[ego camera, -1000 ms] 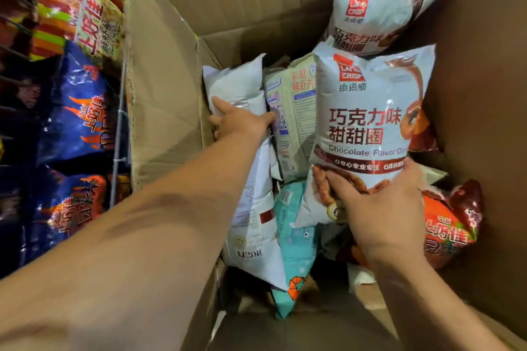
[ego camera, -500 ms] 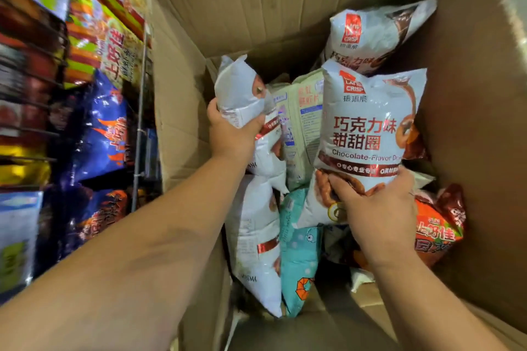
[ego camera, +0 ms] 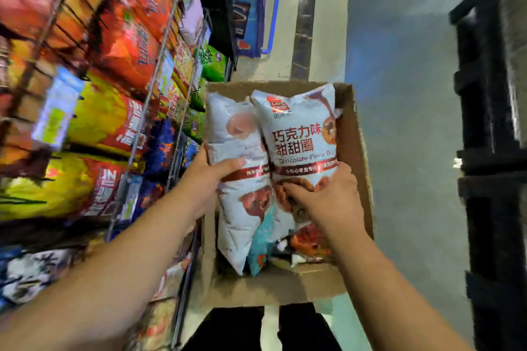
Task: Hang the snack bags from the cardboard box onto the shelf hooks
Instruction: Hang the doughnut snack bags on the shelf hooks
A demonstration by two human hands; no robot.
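The left hand [ego camera: 204,179] curls its fingers [ego camera: 231,164] round a white snack bag [ego camera: 236,128], the right hand [ego camera: 330,202] round a chocolate doughnut bag [ego camera: 299,134]. The two bags touch above the cardboard box [ego camera: 355,151]. Both look light, puffy, slick and crushable, so pinch the flat top seal.

Arms outstretched, left hand [ego camera: 210,177] gripping pale bag [ego camera: 236,134], right hand [ego camera: 328,199] gripping chocolate-flavour bag [ego camera: 299,128]

Legible print in the head view.
The chocolate doughnut snack bag [ego camera: 299,137] carries a small red logo tile [ego camera: 274,100] at its top left, the lower word reading "CRISP". Below stand large brown characters, "巧克力味" over "甜甜圈", then an English line, "Chocolate-Flav… Do…", partly smeared. A red band [ego camera: 302,169] beneath bears white characters too small to read. Print on the second white bag [ego camera: 236,134] and the hanging shelf bags [ego camera: 94,122] is blurred beyond reading.
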